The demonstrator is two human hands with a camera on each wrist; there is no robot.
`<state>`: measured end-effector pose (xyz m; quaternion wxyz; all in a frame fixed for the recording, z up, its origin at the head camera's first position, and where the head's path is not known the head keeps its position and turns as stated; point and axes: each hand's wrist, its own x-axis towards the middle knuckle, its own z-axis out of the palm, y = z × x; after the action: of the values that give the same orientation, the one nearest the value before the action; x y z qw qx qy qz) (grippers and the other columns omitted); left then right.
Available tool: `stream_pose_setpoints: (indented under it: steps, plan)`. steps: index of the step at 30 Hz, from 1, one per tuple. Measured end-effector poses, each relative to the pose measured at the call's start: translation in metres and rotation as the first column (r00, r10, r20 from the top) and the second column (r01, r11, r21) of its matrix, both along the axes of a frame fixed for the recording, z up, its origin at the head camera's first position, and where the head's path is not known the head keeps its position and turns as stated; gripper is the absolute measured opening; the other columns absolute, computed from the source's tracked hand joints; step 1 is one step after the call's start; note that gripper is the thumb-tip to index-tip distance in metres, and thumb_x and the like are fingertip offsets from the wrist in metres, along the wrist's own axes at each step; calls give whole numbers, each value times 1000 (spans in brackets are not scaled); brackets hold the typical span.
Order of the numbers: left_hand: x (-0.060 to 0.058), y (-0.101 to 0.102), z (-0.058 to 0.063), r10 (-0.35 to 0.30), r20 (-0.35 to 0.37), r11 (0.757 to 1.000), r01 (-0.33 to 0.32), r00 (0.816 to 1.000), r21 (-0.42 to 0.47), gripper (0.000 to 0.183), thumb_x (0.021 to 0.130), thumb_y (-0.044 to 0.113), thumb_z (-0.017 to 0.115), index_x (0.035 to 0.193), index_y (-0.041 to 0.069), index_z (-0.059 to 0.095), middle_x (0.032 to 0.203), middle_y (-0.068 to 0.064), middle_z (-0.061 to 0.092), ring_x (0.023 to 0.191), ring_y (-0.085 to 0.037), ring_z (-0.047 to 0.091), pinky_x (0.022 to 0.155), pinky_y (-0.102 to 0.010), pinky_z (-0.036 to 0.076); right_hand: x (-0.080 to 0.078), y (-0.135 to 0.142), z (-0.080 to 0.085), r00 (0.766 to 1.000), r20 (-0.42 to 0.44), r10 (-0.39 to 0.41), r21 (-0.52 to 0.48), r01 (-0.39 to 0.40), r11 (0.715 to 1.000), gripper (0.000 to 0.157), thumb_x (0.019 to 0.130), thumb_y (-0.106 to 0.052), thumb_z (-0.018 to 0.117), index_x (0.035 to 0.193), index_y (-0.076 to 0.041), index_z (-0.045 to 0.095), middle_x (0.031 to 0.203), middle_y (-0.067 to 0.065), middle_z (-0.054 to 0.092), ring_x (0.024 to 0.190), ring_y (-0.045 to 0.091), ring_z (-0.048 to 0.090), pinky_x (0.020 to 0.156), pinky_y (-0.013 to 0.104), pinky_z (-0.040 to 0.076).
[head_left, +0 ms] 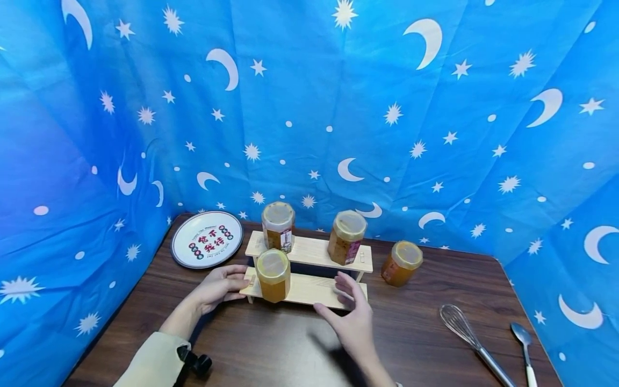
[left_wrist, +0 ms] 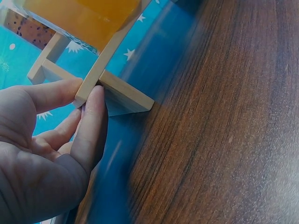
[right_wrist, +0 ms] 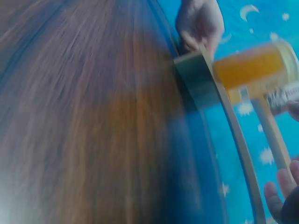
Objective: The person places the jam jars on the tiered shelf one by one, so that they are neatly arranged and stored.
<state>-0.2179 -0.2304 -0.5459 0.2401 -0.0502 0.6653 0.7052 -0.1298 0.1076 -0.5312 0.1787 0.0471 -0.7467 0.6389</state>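
A two-step wooden rack [head_left: 309, 288] stands on the table. My left hand [head_left: 220, 287] pinches the left end of its lower step; in the left wrist view the thumb and finger close on the board's edge [left_wrist: 91, 80]. Near the right half of that step, my right hand [head_left: 353, 322] has its fingers spread and holds nothing. An amber jar [head_left: 273, 285] sits on the lower step at the left. On the upper step are a dark-speckled jar [head_left: 278, 236] at the left and another speckled jar [head_left: 346, 242] toward the right.
Right of the rack, one more amber jar [head_left: 400, 266] stands on the dark wooden table [head_left: 271, 344]. A whisk [head_left: 471, 336] and a spoon [head_left: 524, 344] lie farther right. At the back left is a white plate [head_left: 186, 244] with printed characters. Blue curtain [head_left: 300, 107] surrounds the table's back and sides.
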Motion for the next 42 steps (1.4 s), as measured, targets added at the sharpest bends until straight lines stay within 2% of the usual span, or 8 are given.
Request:
stream_pose_setpoints:
  steps: [5, 11, 20, 24, 27, 30, 36, 42]
  plan:
    - [2, -1, 2, -2, 3, 1000, 2, 1000, 9, 63, 98, 6, 70, 152, -6, 40, 132, -21, 61, 106, -26, 71, 92, -40, 61, 2, 28, -4, 986, -31, -163, -37, 162, 986, 70, 73, -2, 94, 136, -9, 63, 129, 11, 68, 115, 33, 65, 93, 27, 57]
    - [1, -1, 3, -9, 3, 1000, 9, 1000, 11, 64, 98, 6, 69, 153, -7, 38, 131, -21, 61, 106, -26, 71, 93, -40, 60, -2, 63, -12, 928, -31, -372, -10, 372, 928, 62, 78, -3, 92, 133, -1, 63, 128, 15, 68, 114, 26, 64, 88, 15, 54]
    - [2, -3, 2, -11, -15, 1000, 12, 1000, 14, 64, 98, 4, 69, 152, -9, 37, 133, -21, 60, 105, -25, 70, 91, -38, 61, -22, 95, -22, 861, -4, -509, 20, 509, 861, 72, 81, -7, 90, 143, -1, 55, 134, 16, 61, 118, 27, 58, 87, 14, 50]
    - [1, -1, 2, -16, -21, 1000, 17, 1000, 10, 64, 98, 4, 69, 152, -9, 36, 133, -21, 60, 105, -25, 70, 91, -38, 61, -31, 105, -26, 840, 27, -541, 52, 540, 840, 79, 83, -12, 89, 149, -2, 47, 140, 18, 54, 124, 30, 54, 94, 28, 51]
    - [1, 0, 2, -14, -22, 1000, 14, 1000, 3, 65, 98, 5, 69, 152, -9, 37, 134, -22, 59, 105, -25, 70, 91, -39, 61, -39, 113, -28, 840, 64, -538, 68, 535, 842, 87, 84, -17, 90, 154, -5, 40, 147, 19, 47, 132, 35, 50, 103, 49, 50]
    - [1, 0, 2, -9, -20, 1000, 8, 1000, -4, 64, 98, 5, 69, 152, -8, 38, 135, -22, 59, 105, -25, 70, 91, -39, 61, -48, 120, -29, 856, 97, -507, 75, 502, 862, 95, 84, -21, 90, 158, -7, 33, 151, 22, 41, 137, 42, 45, 108, 64, 44]
    - [1, 0, 2, -1, -10, 1000, 1, 1000, -16, 63, 98, 6, 69, 152, -7, 39, 139, -23, 56, 107, -25, 70, 91, -39, 61, -63, 131, -30, 892, 133, -433, 82, 425, 901, 96, 85, -21, 89, 160, -8, 29, 153, 24, 41, 139, 44, 41, 112, 67, 38]
    - [1, 0, 2, -5, -10, 1000, 4, 1000, -17, 63, 98, 7, 70, 152, -7, 40, 139, -22, 56, 107, -25, 70, 92, -40, 61, -69, 135, -28, 901, 166, -400, 97, 389, 916, 91, 87, -21, 87, 158, -6, 32, 153, 25, 43, 140, 45, 42, 113, 65, 38]
